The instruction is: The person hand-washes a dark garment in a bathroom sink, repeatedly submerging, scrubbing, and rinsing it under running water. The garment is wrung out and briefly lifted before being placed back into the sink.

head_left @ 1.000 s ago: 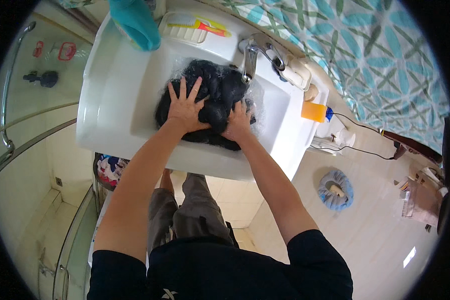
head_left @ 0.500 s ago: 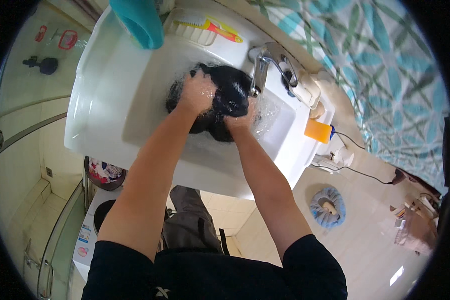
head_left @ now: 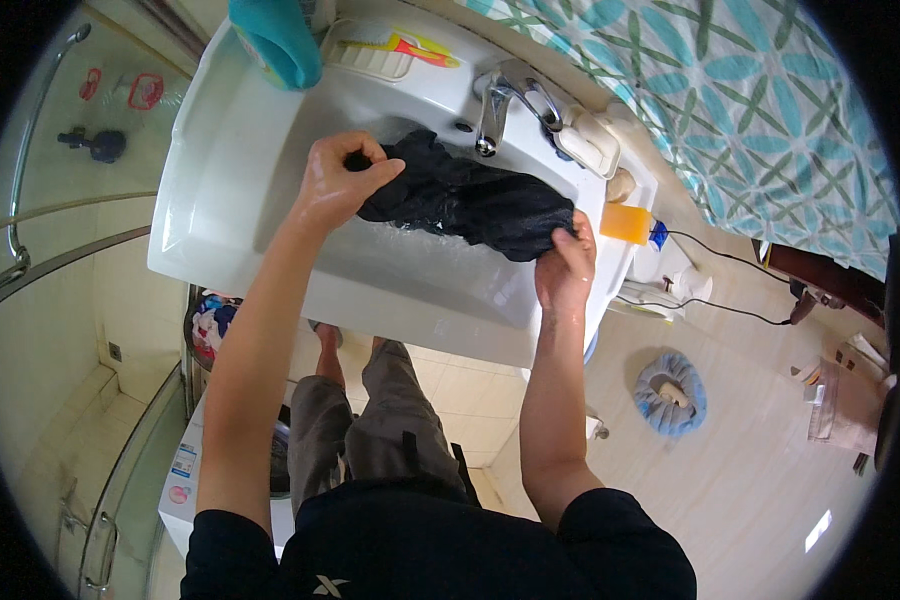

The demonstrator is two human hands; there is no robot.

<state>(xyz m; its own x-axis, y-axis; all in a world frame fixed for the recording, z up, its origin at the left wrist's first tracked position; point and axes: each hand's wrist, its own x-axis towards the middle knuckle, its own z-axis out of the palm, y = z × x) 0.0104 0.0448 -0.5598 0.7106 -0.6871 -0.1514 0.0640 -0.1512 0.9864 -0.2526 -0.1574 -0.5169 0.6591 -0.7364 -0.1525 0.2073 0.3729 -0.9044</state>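
Note:
A wet black piece of clothing [head_left: 470, 200] stretches across the white sink [head_left: 230, 200], its exact kind not clear. My left hand [head_left: 342, 175] pinches its left end, thumb against the curled fingers. At the other end my right hand [head_left: 568, 255] grips the cloth between thumb and fingers, close to the sink's right side. The fabric sags between both hands, over a little water in the basin. Just beyond it stands the chrome faucet [head_left: 492, 112], with no stream visible from its spout.
On the back ledge are a teal bottle [head_left: 275, 45], a yellow-and-orange brush [head_left: 415, 45] and a soap dish [head_left: 588, 142]. An orange block-shaped thing [head_left: 625, 223] sits at the right corner. A patterned curtain [head_left: 750, 130] hangs beyond. A blue fluffy ring [head_left: 670, 393] lies on the floor.
Both hands have come up from the water and moved apart, left hand leftward, right hand rightward. The bunched black clothing is now lifted and spread between them. The water looks calmer.

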